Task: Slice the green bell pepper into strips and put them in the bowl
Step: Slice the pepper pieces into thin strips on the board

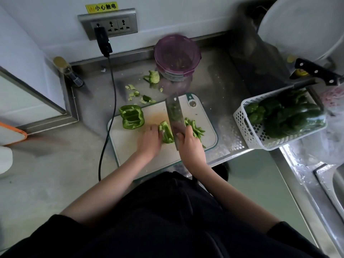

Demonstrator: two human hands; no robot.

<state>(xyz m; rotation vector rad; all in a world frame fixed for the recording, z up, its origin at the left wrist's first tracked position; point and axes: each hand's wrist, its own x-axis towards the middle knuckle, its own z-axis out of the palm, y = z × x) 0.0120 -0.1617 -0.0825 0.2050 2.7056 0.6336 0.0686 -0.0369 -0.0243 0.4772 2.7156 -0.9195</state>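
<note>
On the white cutting board lies a green pepper piece, held down by the curled fingers of my left hand. My right hand grips the handle of a cleaver, whose blade stands on the pepper piece's right side. Cut green strips lie right of the blade, partly behind my right hand. An open pepper half sits at the board's far left corner. The purple-rimmed bowl stands behind the board, with dark green pieces inside.
A white perforated basket of whole green peppers stands at the right. Pepper core and scraps lie behind the board. A black cable runs past the board's left edge. Another knife lies at the far right, a sink below it.
</note>
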